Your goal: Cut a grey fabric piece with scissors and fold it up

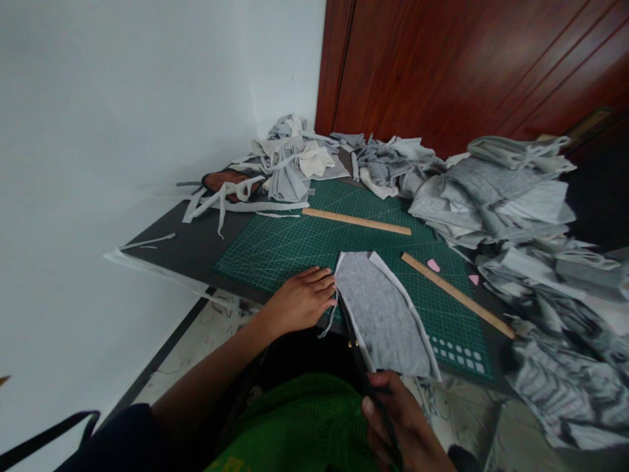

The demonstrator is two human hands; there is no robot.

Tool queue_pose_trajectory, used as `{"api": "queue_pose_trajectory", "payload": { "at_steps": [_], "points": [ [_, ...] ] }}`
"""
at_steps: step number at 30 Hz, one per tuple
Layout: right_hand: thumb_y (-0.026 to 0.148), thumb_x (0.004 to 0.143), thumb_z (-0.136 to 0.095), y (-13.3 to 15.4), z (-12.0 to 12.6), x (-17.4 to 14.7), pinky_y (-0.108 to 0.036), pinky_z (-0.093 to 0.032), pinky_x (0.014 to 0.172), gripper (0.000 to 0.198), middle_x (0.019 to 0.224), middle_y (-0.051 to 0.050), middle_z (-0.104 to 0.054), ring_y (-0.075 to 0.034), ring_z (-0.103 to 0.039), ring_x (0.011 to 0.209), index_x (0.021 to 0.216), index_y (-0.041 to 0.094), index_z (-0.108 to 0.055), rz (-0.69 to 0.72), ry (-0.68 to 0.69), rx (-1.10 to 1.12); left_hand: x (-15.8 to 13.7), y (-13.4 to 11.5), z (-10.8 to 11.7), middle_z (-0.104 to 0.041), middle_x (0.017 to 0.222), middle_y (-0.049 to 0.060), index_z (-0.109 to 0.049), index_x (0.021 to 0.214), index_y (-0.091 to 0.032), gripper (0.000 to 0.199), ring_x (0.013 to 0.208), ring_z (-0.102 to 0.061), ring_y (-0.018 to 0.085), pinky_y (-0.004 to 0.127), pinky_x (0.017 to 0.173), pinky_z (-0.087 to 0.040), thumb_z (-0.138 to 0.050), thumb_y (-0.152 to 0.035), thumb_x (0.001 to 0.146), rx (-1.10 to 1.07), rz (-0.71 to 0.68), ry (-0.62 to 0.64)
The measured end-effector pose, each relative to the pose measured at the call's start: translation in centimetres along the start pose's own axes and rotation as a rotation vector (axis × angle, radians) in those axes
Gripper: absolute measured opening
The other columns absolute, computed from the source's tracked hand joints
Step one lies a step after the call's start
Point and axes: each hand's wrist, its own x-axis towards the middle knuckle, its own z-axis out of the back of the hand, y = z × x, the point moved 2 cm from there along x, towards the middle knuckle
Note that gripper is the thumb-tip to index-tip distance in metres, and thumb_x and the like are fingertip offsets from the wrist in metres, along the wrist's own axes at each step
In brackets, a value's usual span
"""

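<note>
A grey piece of fabric (388,314) with pale edges lies on the green cutting mat (275,252), its lower end reaching past the table's front edge. My left hand (307,298) rests flat beside its upper left edge, fingers stretched out and touching that side. Black scissors (358,351) are in my right hand (400,419), which is wrapped around the handles. Their blades run along the fabric's left edge, where a thin strip of cloth (329,321) hangs loose. The blade tips are partly hidden, so how far apart they are is unclear.
Two wooden rulers (356,221) (457,295) lie on the mat, with small pink chalk pieces (433,265) near the right one. Fabric scraps (289,164) heap at the back left. Folded grey cloth (496,196) is stacked high on the right. A wall (147,85) borders the left.
</note>
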Motion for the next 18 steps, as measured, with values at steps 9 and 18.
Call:
{"api": "queue_pose_trajectory", "payload": {
  "at_steps": [9,18],
  "points": [
    [0.065,0.075,-0.077,-0.6,0.9,0.8,-0.015,-0.031,0.036,0.055,0.065,0.010,-0.050,-0.004,-0.035,0.040,0.102,0.026,-0.050,0.012,0.053,0.147,0.0,0.0,-0.1,-0.070,0.127,0.008,-0.066,0.118,-0.016,0.027,0.128,-0.060,0.025,0.043,0.116,-0.042,-0.052,-0.032,0.101,0.022,-0.005,0.000],
    [0.061,0.081,-0.074,-0.6,1.0,2.2,-0.014,-0.035,0.034,0.047,0.066,0.011,-0.046,-0.004,-0.036,0.040,0.099,0.025,-0.048,0.055,0.107,0.143,-0.1,0.1,-0.3,-0.069,0.129,0.009,-0.066,0.120,-0.014,0.030,0.128,-0.060,0.025,0.043,0.116,-0.041,-0.050,-0.032,0.102,0.037,-0.014,-0.008]
  ]
}}
